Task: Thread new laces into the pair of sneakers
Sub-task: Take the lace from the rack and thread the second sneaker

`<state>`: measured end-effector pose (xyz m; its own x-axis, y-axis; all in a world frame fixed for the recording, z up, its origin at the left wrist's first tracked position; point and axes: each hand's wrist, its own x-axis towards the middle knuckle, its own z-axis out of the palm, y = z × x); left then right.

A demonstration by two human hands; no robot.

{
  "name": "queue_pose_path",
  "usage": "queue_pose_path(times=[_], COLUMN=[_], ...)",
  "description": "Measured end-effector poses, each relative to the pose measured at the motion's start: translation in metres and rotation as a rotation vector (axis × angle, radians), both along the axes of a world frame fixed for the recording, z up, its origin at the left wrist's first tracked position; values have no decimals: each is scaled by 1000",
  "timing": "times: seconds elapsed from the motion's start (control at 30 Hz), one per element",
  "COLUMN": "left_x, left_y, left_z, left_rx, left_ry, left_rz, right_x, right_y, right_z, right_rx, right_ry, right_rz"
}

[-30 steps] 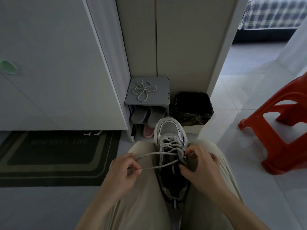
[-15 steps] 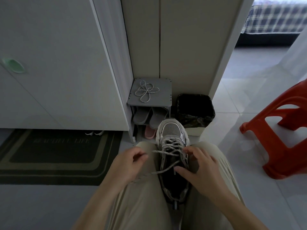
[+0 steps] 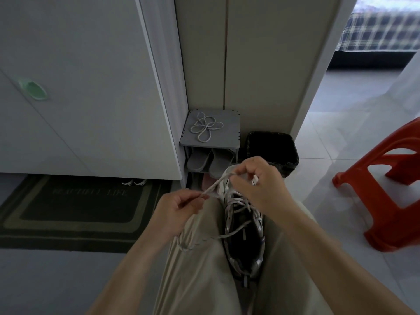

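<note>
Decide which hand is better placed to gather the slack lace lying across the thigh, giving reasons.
Probably left: the left hand is just above the slack lace; the right hand pinches the taut lace farther up over the sneaker.

One head-worn camera — close above the lap (image 3: 204, 258) — looks forward and down toward the wall corner (image 3: 225, 64).

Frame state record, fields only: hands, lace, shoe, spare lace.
left hand: pinches the lace
right hand: pinches the lace over the toe
lace: taut between the hands, partly threaded, loose end on left thigh
sneaker: between the legs, toe pointing away
spare lace: coiled on grey rack
</note>
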<state>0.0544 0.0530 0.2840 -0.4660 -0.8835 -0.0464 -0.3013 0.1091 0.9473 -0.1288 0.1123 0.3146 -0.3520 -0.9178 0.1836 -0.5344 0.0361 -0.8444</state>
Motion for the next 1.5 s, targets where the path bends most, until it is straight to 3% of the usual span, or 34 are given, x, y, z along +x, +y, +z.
queue_pose_path(times=[0.1, 0.23, 0.3, 0.43, 0.57, 0.73, 0.87, 1.03, 1.2, 1.5], left_x=[7, 13, 14, 12, -2, -21, -28, -33, -38, -44], left_y=[0, 0, 3, 6, 16, 30, 30, 28, 28, 28], left_z=[-12, -34, -39, -35, -28, -33, -37, -39, -42, -50], left_rx=[33, -107, -88, 3, 300, 419, 468, 384, 323, 227], left_ry=[-26, -241, -291, -202, 95, 201, 254, 241, 237, 160], left_rz=[18, 33, 43, 70, 137, 176, 193, 240, 258, 298], right_x=[-3, 0, 3, 4, 9, 9, -5, -15, -13, 0], right_y=[-2, -8, -9, -12, -22, -28, -9, 24, 44, 47], right_z=[4, 0, 0, 3, 5, -12, -22, -42, -69, -79], right_rx=[33, 12, -21, -16, -14, 65, 65, 196, 70, 85], right_ry=[-142, -258, -289, -315, -341, -189, -126, 72, 307, 400], right_rz=[-2, 8, 20, 59, 83, 157, 66, -9, -60, -38])
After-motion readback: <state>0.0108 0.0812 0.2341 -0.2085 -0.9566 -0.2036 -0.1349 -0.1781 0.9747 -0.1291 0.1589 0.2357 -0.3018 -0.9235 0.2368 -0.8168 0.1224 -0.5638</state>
